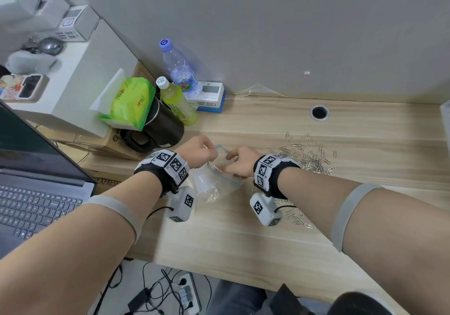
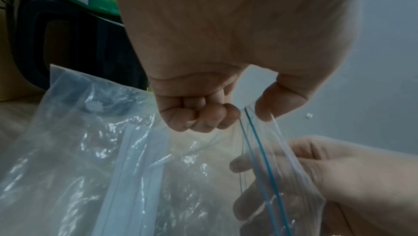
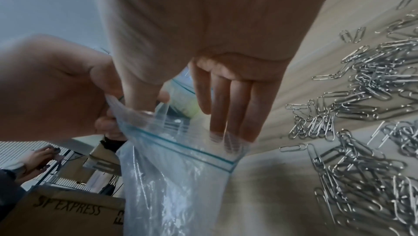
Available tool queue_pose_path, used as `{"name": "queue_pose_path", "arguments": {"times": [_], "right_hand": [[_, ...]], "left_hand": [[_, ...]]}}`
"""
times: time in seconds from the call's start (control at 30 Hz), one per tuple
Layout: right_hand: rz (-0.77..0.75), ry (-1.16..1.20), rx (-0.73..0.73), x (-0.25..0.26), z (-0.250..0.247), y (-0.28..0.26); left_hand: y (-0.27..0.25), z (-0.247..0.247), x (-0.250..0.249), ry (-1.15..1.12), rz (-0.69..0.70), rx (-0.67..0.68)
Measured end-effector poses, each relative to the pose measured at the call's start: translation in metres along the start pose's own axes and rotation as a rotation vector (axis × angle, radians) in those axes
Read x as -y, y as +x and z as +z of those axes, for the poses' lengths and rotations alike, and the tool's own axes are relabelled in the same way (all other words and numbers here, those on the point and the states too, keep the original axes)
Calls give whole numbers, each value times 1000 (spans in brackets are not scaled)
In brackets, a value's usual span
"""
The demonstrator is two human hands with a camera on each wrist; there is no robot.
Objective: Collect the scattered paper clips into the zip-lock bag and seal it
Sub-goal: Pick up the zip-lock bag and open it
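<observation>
A clear zip-lock bag [image 1: 214, 183] with a blue zip line lies in the middle of the wooden desk [image 1: 243, 241], its mouth lifted. My left hand [image 1: 211, 154] pinches the rim between thumb and curled index finger, plain in the left wrist view [image 2: 248, 113]. My right hand [image 1: 233, 161] is at the mouth beside it. In the right wrist view its straight fingers [image 3: 228, 138] reach into the bag [image 3: 176, 186], tips showing through the plastic. Silver paper clips [image 1: 309, 158] lie heaped just right of my right wrist [image 3: 373, 88]. I see none in the bag [image 2: 90, 150].
A laptop [image 1: 36, 180] stands open at the left. Behind the bag are a black mug [image 1: 165, 122], a green tissue pack [image 1: 131, 100] and two bottles [image 1: 177, 102]. A cable hole [image 1: 319, 112] is at the back right. More clips [image 1: 297, 217] lie near the front right.
</observation>
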State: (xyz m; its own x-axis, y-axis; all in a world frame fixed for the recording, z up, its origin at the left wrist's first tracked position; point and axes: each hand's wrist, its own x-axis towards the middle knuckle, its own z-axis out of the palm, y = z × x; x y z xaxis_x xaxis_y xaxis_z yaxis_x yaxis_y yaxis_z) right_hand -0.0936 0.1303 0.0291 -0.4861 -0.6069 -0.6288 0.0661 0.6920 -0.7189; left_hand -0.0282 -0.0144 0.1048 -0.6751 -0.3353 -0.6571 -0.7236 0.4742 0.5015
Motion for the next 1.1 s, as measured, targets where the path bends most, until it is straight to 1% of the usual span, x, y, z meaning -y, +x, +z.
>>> {"name": "queue_pose_path", "arguments": {"times": [0.1,0.2,0.27,0.33,0.5,0.6,0.67,0.77,0.93,1.03,1.1], "right_hand": [[12,34,10,1,0,0],[-45,133,2,2,0,-3],[-91,95,-19,3,-3,-4],[-96,55,-22,4,-4,-5],[-48,33,-49,6,-3,-8],[-21,-68,-105,6,-3,-9],[-10,-81,-74,5,-1,-8],[-13,-8,20,4,-2,-11],[28,73,44,2,3,-3],[46,122,66,2,0,-2],[64,160,80,-1,-6,-3]], "left_hand": [[1,3,0,36,16,-21],[3,6,0,32,39,-44],[2,8,-1,44,44,-62],[3,8,1,54,52,-78],[6,12,7,61,49,-88],[8,12,10,53,45,-94],[8,11,10,59,44,-96],[9,12,12,55,69,-117],[11,13,19,24,139,-82],[14,13,26,135,191,-118],[14,12,31,246,224,-97]]}}
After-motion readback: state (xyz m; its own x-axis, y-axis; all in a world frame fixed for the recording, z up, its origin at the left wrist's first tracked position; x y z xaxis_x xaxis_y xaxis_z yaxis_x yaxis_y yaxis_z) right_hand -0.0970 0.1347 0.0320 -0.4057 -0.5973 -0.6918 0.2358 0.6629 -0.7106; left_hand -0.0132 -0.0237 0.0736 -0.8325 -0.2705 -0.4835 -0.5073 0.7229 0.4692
